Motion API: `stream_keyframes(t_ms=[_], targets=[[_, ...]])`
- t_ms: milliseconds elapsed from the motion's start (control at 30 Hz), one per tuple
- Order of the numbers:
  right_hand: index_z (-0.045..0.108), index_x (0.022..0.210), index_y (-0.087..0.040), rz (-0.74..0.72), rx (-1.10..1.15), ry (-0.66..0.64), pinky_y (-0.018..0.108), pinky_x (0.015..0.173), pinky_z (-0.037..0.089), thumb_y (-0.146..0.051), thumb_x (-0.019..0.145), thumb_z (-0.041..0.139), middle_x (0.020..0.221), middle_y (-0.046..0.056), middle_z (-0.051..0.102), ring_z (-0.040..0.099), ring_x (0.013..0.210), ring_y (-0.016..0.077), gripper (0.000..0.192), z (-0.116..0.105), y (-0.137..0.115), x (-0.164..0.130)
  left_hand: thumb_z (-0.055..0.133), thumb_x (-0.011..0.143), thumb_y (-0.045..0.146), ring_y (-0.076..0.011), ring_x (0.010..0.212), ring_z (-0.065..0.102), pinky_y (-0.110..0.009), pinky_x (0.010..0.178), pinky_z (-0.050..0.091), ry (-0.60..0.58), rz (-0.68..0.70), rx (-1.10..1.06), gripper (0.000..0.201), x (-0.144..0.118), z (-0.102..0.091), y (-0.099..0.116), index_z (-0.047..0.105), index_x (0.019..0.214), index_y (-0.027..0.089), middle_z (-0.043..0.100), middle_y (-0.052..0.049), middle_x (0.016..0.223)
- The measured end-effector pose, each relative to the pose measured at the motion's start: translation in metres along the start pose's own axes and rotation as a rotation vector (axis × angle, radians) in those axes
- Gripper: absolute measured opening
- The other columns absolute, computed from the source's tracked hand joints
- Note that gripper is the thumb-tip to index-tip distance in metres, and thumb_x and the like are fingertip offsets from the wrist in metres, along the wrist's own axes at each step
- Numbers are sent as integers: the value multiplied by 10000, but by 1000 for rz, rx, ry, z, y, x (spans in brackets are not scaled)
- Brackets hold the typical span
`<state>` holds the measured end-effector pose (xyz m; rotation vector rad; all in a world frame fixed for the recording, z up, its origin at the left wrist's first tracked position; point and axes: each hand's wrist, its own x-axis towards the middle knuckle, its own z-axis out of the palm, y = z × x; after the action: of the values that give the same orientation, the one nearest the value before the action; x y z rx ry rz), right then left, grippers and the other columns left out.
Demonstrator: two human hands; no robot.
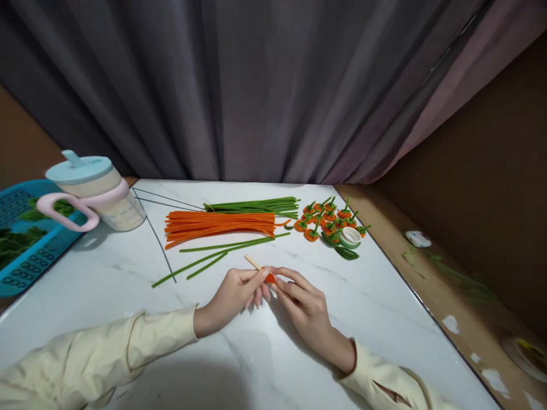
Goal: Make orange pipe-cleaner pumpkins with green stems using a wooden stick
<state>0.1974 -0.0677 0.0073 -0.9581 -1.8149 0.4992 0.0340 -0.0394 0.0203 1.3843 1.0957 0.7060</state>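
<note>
Fingers of the left hand (237, 292) and right hand (301, 302) pinched one small orange pipe-cleaner coil (270, 278) on a thin wooden stick (253, 262), near the table's (128, 296) front edge. It looked light, soft and bendable, best gripped at its wound middle. One cup (96, 192) stood at the back-left corner.

No readable text, labels, numbers or signs anywhere.
</note>
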Motion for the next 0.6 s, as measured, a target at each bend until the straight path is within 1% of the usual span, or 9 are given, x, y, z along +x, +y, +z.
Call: stream_keyframes(t_ms=[67,133,233,267,300,367,467,600], targets=[[655,904,-181,-12,-10,-19,262,776,553,-141,923,464,1061,111,648,648,915,172,196,0,-1,0,449,848,539,-74,372,364,-207,420,302,13,17,9,504,1,-1,-1,600,597,129,483,27,442],[626,883,-180,-30,-18,-30,263,798,545,-122,921,456,1068,114,646,642,934,168,184,0,-1,-1,457,855,521,-77,387,362,-212,464,345,30,36,18,484,1,-1,-1,554,562,148,420,52,424],[570,864,-179,-55,-22,-43,248,800,535,-82,912,438,1063,119,645,636,943,158,171,0,0,-1,467,864,489,-82,415,364,-234,652,430,39,88,38,484,1,0,-1,452,497,174,313,77,403],[550,853,-180,-62,-22,-53,242,797,532,-71,909,431,1065,120,644,634,947,157,172,0,1,-2,467,865,483,-84,426,372,-243,706,433,41,99,47,486,1,0,0,429,487,179,303,79,404],[531,841,-183,-69,-21,-64,239,794,531,-63,907,422,1070,121,642,632,953,156,175,1,2,-2,466,865,481,-87,436,381,-247,728,432,44,104,58,487,1,0,0,417,485,181,306,77,409],[503,834,-189,-77,-19,-91,242,796,529,-58,907,404,1091,122,632,625,975,159,180,1,5,-3,464,863,486,-96,454,395,-242,682,427,58,105,86,486,1,0,0,412,488,182,326,69,424],[490,878,-195,-83,-17,-133,265,829,526,-52,912,379,1145,133,610,603,1039,169,184,2,8,-5,454,870,477,-103,473,405,-230,583,397,73,123,132,483,2,0,-1,429,494,176,360,53,452],[480,912,-195,-83,-23,-166,295,852,524,-53,917,357,1213,153,581,582,1090,188,188,1,8,-8,447,887,438,-101,498,427,-222,549,383,90,174,173,472,1,0,-5,457,504,163,433,29,510]])
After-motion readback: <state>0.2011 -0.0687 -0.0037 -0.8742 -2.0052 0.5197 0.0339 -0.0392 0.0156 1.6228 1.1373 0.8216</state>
